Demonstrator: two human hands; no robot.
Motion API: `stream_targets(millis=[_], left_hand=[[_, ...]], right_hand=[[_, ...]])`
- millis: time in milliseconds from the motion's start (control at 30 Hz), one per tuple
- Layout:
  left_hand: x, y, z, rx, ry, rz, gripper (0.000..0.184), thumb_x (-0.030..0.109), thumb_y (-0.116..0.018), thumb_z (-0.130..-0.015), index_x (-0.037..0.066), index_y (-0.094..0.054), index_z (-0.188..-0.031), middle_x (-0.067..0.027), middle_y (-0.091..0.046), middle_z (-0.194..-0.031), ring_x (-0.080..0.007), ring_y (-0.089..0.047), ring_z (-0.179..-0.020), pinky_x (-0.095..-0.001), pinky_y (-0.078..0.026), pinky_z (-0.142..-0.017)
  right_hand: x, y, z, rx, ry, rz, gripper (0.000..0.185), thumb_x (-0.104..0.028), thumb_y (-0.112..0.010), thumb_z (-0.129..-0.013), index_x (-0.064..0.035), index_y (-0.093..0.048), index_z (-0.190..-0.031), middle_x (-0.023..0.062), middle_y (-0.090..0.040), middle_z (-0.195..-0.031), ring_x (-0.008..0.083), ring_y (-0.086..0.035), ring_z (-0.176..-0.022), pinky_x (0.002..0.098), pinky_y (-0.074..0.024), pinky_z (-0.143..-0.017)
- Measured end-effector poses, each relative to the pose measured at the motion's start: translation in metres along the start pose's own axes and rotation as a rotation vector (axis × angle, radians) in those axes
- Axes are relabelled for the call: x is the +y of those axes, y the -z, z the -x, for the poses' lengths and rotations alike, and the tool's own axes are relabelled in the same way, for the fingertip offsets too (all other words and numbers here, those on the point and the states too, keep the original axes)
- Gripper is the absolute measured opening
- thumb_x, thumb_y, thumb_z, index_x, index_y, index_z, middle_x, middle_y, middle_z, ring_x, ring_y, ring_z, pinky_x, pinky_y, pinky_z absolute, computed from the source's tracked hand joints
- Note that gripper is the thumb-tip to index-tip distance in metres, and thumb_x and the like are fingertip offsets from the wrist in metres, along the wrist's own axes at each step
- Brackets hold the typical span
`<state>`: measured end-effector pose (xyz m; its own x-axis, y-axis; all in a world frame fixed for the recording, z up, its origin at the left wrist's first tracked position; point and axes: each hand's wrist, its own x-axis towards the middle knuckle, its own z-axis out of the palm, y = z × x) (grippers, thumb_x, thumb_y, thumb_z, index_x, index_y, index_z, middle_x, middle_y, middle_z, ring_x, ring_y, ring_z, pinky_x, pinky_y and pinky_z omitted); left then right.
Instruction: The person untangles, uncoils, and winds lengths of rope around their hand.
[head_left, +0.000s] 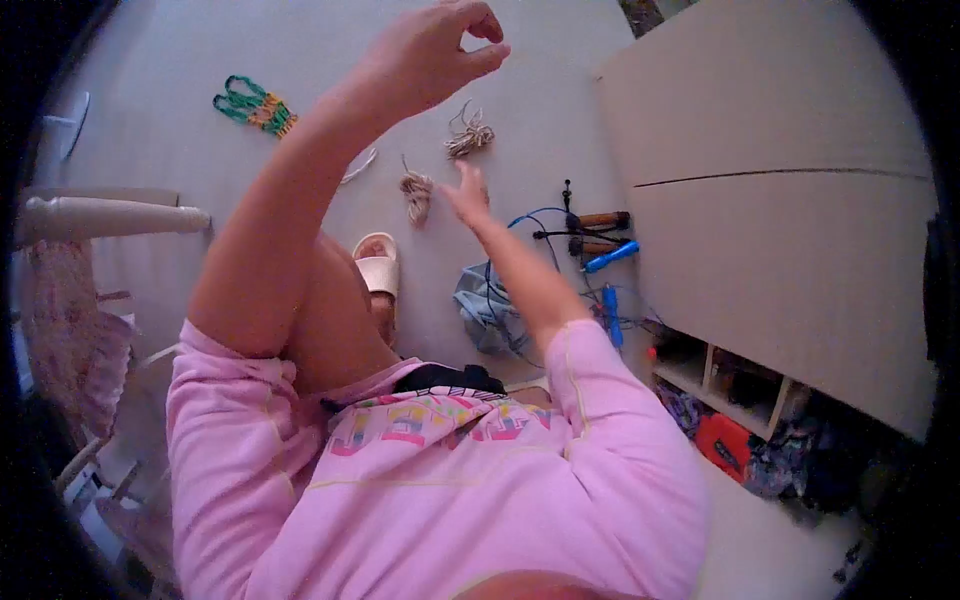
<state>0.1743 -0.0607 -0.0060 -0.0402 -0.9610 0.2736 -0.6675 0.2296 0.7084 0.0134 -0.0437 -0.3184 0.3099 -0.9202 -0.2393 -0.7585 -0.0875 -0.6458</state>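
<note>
My left hand [445, 48] is raised at the top, thumb and curled fingers apart, with nothing visible between them. Lower down, my right hand [468, 196] has its thumb and a finger spread. It is between two tied rope bundles: one beige bundle [416, 197] lies just left of it, the other bundle [471, 137] just above its fingertips. No rope is seen in its grip. A green and orange knotted cord piece [257, 107] lies on the floor at upper left, behind my left forearm. Part of a white cord [360, 167] shows beside that forearm.
Jump ropes with wooden handles [600, 221] and blue handles [611, 258] lie right of my right forearm, near a light blue bag [482, 305]. A large cardboard panel [780, 250] stands at right above a cubby shelf [735, 400]. A turned wooden leg [120, 217] is at left.
</note>
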Motion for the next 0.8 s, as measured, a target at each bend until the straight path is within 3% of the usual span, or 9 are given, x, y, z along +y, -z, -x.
stream_targets(millis=[67, 233, 300, 400, 500, 567, 667, 767, 800], left_hand=[[0.003, 0.007, 0.0, -0.003, 0.057, -0.067, 0.024, 0.03, -0.058, -0.08, 0.008, -0.058, -0.09, -0.007, -0.061, -0.082, -0.016, -0.059, -0.064, -0.0306, -0.047, -0.058], [0.015, 0.019, -0.009, -0.087, 0.084, -0.066, 0.025, 0.026, -0.058, -0.078, 0.006, -0.058, -0.093, -0.0156, -0.059, -0.091, -0.0245, -0.059, -0.08, -0.0367, -0.046, -0.069], [0.021, 0.017, -0.014, -0.146, 0.104, -0.076, 0.024, 0.024, -0.057, -0.078, 0.004, -0.058, -0.092, -0.0182, -0.059, -0.091, -0.0273, -0.058, -0.083, -0.0392, -0.046, -0.072], [0.023, 0.015, -0.019, -0.182, 0.128, -0.147, 0.024, 0.024, -0.054, -0.081, 0.003, -0.058, -0.092, -0.0157, -0.059, -0.088, -0.0266, -0.058, -0.082, -0.0379, -0.046, -0.071], [0.015, 0.003, -0.022, -0.162, 0.05, -0.156, 0.027, 0.026, -0.054, -0.082, 0.006, -0.056, -0.1, -0.0124, -0.06, -0.09, -0.0237, -0.058, -0.083, -0.0347, -0.046, -0.071], [-0.014, -0.024, -0.022, -0.06, -0.159, -0.162, 0.029, 0.035, -0.057, -0.08, 0.011, -0.058, -0.096, -0.0117, -0.06, -0.091, -0.0222, -0.059, -0.081, -0.0331, -0.046, -0.069], [0.02, -0.03, -0.015, -0.323, 0.083, -0.084, 0.037, 0.039, -0.056, -0.081, 0.01, -0.056, -0.104, -0.0118, -0.06, -0.092, -0.023, -0.056, -0.087, -0.0347, -0.045, -0.073], [0.02, -0.067, -0.001, -0.388, -0.117, 0.336, 0.044, 0.042, -0.054, -0.082, 0.008, -0.053, -0.108, -0.0074, -0.06, -0.087, -0.0173, -0.057, -0.081, -0.0323, -0.046, -0.068], [0.035, -0.064, -0.002, -0.495, -0.056, 0.46, 0.043, 0.042, -0.053, -0.082, 0.007, -0.054, -0.107, -0.0054, -0.059, -0.085, -0.0144, -0.055, -0.076, -0.0298, -0.045, -0.064]], right_hand=[[0.0, 0.004, -0.034, 0.058, 0.258, 0.276, 0.056, -0.016, -0.058, -0.074, -0.0119, -0.036, -0.125, 0.019, -0.037, -0.123, 0.0337, -0.041, -0.11, 0.0423, -0.0332, -0.094], [0.06, -0.027, -0.114, 0.097, 0.352, 0.712, 0.037, -0.009, -0.046, -0.08, -0.0092, -0.045, -0.117, 0.0157, -0.034, -0.128, 0.0328, -0.043, -0.109, 0.0427, -0.0356, -0.092], [0.038, 0.013, -0.098, -0.246, 0.073, 0.638, 0.029, -0.011, -0.048, -0.08, -0.0054, -0.053, -0.107, 0.0156, -0.03, -0.131, 0.0308, -0.047, -0.105, 0.0423, -0.0397, -0.087], [0.016, 0.047, -0.066, -0.195, -0.043, 0.448, 0.02, -0.012, -0.05, -0.078, -0.0034, -0.058, -0.095, 0.015, -0.043, -0.122, 0.0247, -0.053, -0.096, 0.038, -0.044, -0.08], [0.062, 0.058, -0.082, -0.105, 0.201, -0.113, 0.018, -0.013, -0.051, -0.078, -0.0045, -0.057, -0.093, 0.0086, -0.056, -0.104, 0.0194, -0.056, -0.088, 0.0335, -0.0455, -0.075], [0.0, 0.129, -0.035, -0.2, -0.101, -0.748, 0.02, -0.015, -0.048, -0.081, -0.0068, -0.056, -0.098, 0.0029, -0.06, -0.091, 0.0166, -0.057, -0.083, 0.0318, -0.0457, -0.075], [-0.051, 0.216, 0.021, -0.248, 0.008, -1.184, 0.028, -0.017, -0.045, -0.084, -0.0076, -0.048, -0.11, 0.0076, -0.058, -0.099, 0.0196, -0.058, -0.084, 0.0333, -0.0486, -0.072], [-0.097, 0.283, 0.082, -0.163, 0.11, -1.396, 0.029, -0.018, -0.044, -0.085, -0.0072, -0.045, -0.112, 0.0086, -0.058, -0.097, 0.0199, -0.058, -0.084, 0.034, -0.0495, -0.071], [-0.104, 0.304, 0.1, -0.133, 0.145, -1.396, 0.029, -0.019, -0.044, -0.085, -0.0072, -0.046, -0.112, 0.0087, -0.058, -0.097, 0.02, -0.058, -0.085, 0.0344, -0.0495, -0.072]])
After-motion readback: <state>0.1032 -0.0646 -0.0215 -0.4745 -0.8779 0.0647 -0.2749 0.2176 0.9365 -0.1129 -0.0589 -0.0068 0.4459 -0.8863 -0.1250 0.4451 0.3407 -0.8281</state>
